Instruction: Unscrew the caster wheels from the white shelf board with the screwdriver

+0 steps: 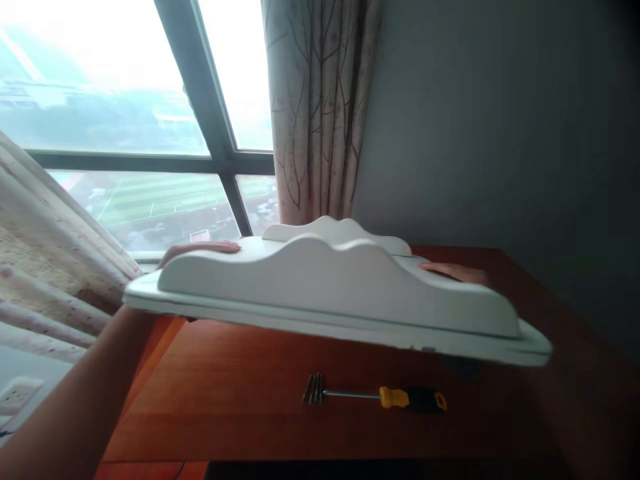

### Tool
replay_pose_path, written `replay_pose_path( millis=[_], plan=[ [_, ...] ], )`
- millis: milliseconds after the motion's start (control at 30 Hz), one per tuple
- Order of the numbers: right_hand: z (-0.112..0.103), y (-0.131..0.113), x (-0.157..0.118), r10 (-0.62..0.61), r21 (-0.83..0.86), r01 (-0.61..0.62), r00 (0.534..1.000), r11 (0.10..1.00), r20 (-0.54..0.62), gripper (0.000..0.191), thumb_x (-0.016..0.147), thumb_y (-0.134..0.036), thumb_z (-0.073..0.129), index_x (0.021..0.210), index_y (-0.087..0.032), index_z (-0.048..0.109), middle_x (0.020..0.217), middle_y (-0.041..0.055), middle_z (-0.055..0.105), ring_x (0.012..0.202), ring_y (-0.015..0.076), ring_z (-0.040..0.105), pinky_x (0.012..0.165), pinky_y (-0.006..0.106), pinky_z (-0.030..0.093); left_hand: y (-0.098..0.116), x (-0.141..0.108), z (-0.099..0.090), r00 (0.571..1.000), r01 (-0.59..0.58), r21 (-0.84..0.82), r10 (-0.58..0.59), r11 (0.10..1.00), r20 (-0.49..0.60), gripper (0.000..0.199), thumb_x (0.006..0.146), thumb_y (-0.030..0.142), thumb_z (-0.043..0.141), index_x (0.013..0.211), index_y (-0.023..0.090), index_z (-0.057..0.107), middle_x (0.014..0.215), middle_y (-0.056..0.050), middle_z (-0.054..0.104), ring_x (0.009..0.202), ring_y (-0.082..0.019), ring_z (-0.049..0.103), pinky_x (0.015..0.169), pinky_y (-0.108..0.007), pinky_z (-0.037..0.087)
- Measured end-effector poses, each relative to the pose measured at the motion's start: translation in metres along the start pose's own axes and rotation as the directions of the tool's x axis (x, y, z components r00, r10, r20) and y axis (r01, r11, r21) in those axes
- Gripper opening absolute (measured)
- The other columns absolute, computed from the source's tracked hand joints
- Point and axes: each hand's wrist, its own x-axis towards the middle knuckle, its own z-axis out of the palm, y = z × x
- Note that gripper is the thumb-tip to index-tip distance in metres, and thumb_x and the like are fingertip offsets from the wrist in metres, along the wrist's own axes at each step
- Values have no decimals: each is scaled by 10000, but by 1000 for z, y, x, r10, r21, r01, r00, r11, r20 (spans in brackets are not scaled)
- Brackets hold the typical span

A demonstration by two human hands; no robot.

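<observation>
A white shelf-like panel (320, 283) with wavy raised boards along two sides is held up above the wooden table, its right end a little lower than its left. My left hand (203, 247) grips its left end, with the fingers lying over the top between the wavy boards. At the other end my right hand (457, 272) holds it the same way, partly hidden behind the front board. Beneath the panel, a screwdriver (395, 397) with a yellow and black handle lies on the table. Several screws (313, 388) lie side by side at its tip.
The reddish-brown wooden table (225, 407) stretches under the panel to the grey wall (475, 120). Behind on the left is a window (165, 180), with patterned curtains (320, 107) at its sides. A wall socket (20, 393) shows at lower left.
</observation>
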Motion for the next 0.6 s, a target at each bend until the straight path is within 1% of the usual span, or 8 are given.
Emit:
replay_pose_path(
  millis=[67, 100, 167, 233, 333, 400, 467, 600],
  plan=[
    [2, 2, -4, -103, -44, 107, 991, 993, 81, 273, 941, -436, 620, 1183, -363, 723, 1358, 9, 647, 1295, 275, 574, 1149, 433, 426, 0, -4, 6, 986, -149, -106, 156, 983, 62, 737, 667, 709, 749, 1137, 142, 762, 1274, -115, 716, 1218, -355, 642, 1124, -441, 486],
    [4, 6, -5, -167, -62, 174, 981, 983, 96, 287, 945, -436, 599, 1196, -383, 729, 1361, -21, 654, 1331, 280, 557, 1198, 432, 375, -2, -5, 10, 971, -217, -135, 228, 967, 71, 757, 657, 709, 758, 1173, 155, 754, 1326, -109, 692, 1275, -355, 610, 1178, -455, 426],
    [10, 17, -3, -276, -112, 284, 958, 952, 80, 342, 970, -441, 525, 1250, -385, 713, 1366, -52, 654, 1349, 272, 551, 1233, 449, 335, -11, -8, 17, 946, -305, -143, 317, 941, 68, 722, 724, 666, 734, 1253, 173, 720, 1393, -100, 648, 1338, -351, 565, 1220, -489, 362],
    [16, 32, 2, -333, -156, 338, 941, 928, 53, 378, 984, -454, 477, 1273, -365, 703, 1367, -51, 653, 1336, 253, 566, 1234, 467, 343, -20, -12, 25, 946, -310, -92, 317, 946, 68, 651, 788, 626, 691, 1277, 196, 706, 1408, -83, 637, 1354, -342, 553, 1221, -493, 360],
    [22, 55, 12, -369, -203, 372, 928, 906, 56, 396, 989, -452, 462, 1292, -343, 692, 1391, -49, 635, 1334, 233, 569, 1233, 470, 357, -30, -18, 38, 962, -271, 2, 271, 962, 29, 542, 895, 563, 588, 1288, 204, 693, 1429, -70, 622, 1366, -310, 546, 1223, -472, 359],
    [25, 68, 16, -385, -225, 385, 922, 895, 45, 385, 988, -426, 474, 1294, -339, 691, 1392, -48, 635, 1329, 231, 574, 1232, 469, 366, -34, -23, 45, 967, -254, 34, 254, 967, 5, 470, 962, 494, 513, 1292, 208, 687, 1440, -63, 614, 1371, -281, 545, 1228, -464, 352],
    [26, 79, 19, -397, -238, 394, 917, 888, 38, 379, 990, -391, 483, 1307, -340, 684, 1393, -46, 635, 1328, 233, 576, 1231, 468, 369, -36, -26, 50, 967, -256, 51, 256, 965, 2, 425, 995, 447, 475, 1284, 223, 691, 1435, -53, 619, 1368, -262, 549, 1235, -471, 338],
    [30, 96, 25, -405, -243, 405, 913, 881, 55, 385, 995, -356, 479, 1331, -341, 667, 1399, -45, 631, 1332, 228, 573, 1227, 467, 374, -47, -28, 57, 950, -313, 91, 313, 945, 19, 412, 1012, 425, 448, 1288, 236, 690, 1420, -54, 632, 1365, -257, 552, 1230, -489, 340]
  ],
)
